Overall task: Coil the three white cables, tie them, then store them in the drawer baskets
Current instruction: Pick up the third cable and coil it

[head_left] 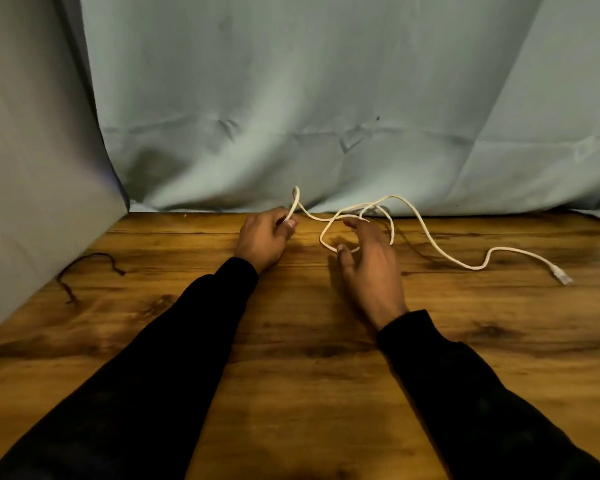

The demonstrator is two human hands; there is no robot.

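Grey-blue cloth backdrop [326, 98] hangs behind and drapes along the left side, meeting the wooden table [291, 341] at the far edge. Both arms in black sleeves [482, 393] reach forward over the table.

Left hand [262, 239]: fingers curled, pinching one end of the white cable [430, 237] between thumb and fingers near the table's far edge; the short end stands up above the hand.

Right hand [369, 252]: fingers spread and mostly straight, pushed through a loose loop of the same cable, which hangs around the fingers and thumb. No firm grip visible.

From the loop the cable runs right in slack waves across the table, ending in a connector [563, 277] lying flat, well apart from both hands. Only one white cable in view.

A thin dark cord [84, 268] lies at the table's left edge, next to the cloth, well apart from the hands.
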